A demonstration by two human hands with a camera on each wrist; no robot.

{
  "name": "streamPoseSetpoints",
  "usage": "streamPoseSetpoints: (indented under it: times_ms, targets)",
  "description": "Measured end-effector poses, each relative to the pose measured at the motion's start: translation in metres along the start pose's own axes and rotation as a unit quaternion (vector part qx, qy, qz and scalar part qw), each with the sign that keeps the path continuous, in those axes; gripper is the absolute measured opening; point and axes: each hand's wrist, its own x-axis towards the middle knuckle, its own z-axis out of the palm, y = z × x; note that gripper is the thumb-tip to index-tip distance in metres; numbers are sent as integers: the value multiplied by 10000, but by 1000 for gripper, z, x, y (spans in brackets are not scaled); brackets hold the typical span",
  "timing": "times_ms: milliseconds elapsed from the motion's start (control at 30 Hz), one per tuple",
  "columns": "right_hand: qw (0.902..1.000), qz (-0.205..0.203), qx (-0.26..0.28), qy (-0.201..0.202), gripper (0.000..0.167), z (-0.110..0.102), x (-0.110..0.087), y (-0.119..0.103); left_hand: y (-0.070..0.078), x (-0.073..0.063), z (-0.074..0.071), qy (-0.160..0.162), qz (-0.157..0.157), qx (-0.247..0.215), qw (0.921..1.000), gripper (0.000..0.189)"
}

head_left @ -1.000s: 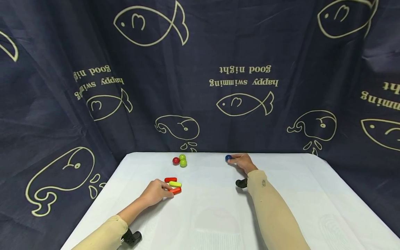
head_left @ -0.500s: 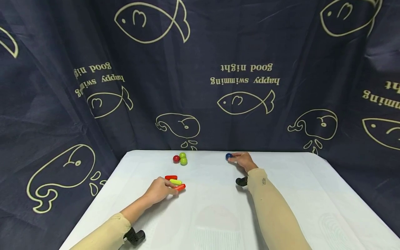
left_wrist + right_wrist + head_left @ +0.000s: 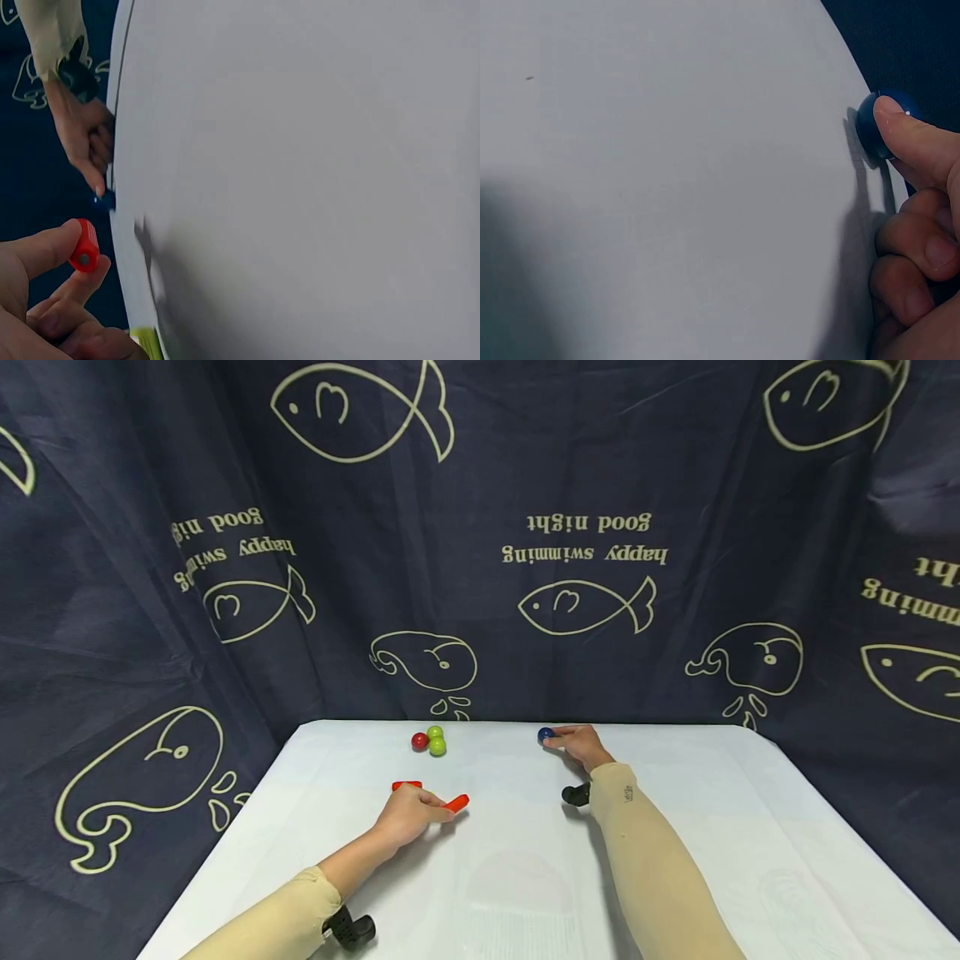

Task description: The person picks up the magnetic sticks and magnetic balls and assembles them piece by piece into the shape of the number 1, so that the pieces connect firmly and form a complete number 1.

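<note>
My left hand pinches an orange-red stick between thumb and fingers, left of the table's middle. In the left wrist view that stick shows a grey dot on its end. A second red stick lies just behind the hand. Part of a yellow stick shows beneath the fingers in the left wrist view; the hand hides it from the head view. At the table's far edge my right hand pinches a dark blue ball, its other fingers curled.
A red ball and two green balls, one in front and one behind, sit together at the back left of the white table. A dark blue curtain with fish drawings hangs behind.
My left hand has moved right and slightly away with the orange-red stick, which has left its place beside the yellow one and turned. The right hand stays at the blue ball.
</note>
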Motion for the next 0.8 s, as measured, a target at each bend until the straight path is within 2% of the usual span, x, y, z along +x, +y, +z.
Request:
streamPoseSetpoints:
  times_ms: [433, 800]
  targets:
    - [9998, 27, -189, -78, 57, -1, -4, -2, 15, 5, 24, -253, -77, -87, 9996, 15]
    - [9992, 20, -306, -238, 57, -6, -1, -7, 19, 10, 29, -315, -126, -1, 9994, 15]
